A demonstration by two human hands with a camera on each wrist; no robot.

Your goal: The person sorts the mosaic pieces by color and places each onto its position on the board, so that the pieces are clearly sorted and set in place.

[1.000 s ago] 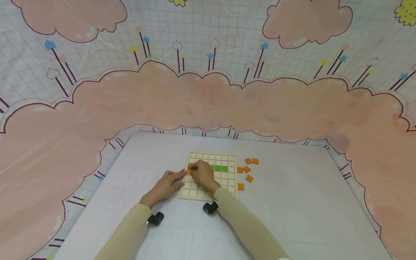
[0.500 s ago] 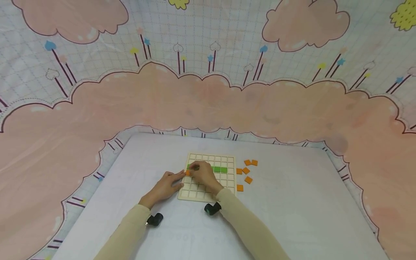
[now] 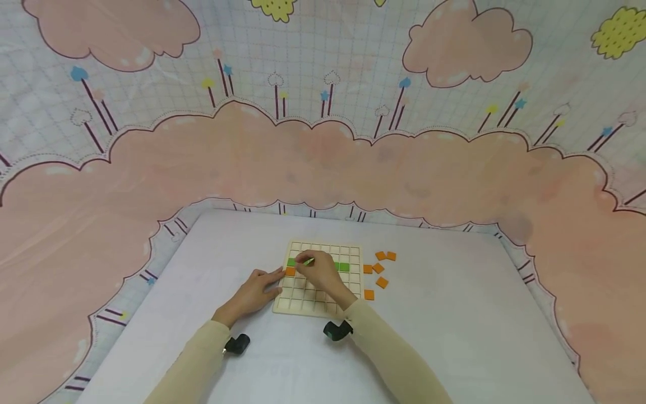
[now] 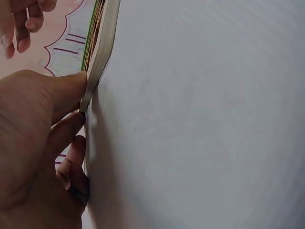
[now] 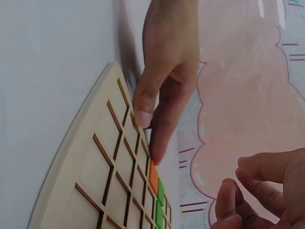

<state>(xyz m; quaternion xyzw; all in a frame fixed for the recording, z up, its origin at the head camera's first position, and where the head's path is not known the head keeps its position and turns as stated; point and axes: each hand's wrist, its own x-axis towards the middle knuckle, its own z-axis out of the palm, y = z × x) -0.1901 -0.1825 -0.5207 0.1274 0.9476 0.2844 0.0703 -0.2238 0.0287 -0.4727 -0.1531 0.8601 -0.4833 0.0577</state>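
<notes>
Board (image 3: 301,299) bears one orange tile (image 3: 290,272) at nine o'clock; six loose tiles (image 3: 382,283) (likely remaining) lie toward three; right grip (image 3: 323,273) narrow, seemingly empty; left grip (image 3: 255,290) wide.

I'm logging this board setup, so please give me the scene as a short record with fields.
Surface: white tabletop
Board: pale grid board, lying flat
Green tiles: one row on the board, partly hidden by the right hand
Placed orange tile: leftmost column, next row nearer the person
Loose orange tiles: six, right of the board
Left hand: touching the board's left edge
Right hand: above the board, no tile visible in its fingers
</notes>
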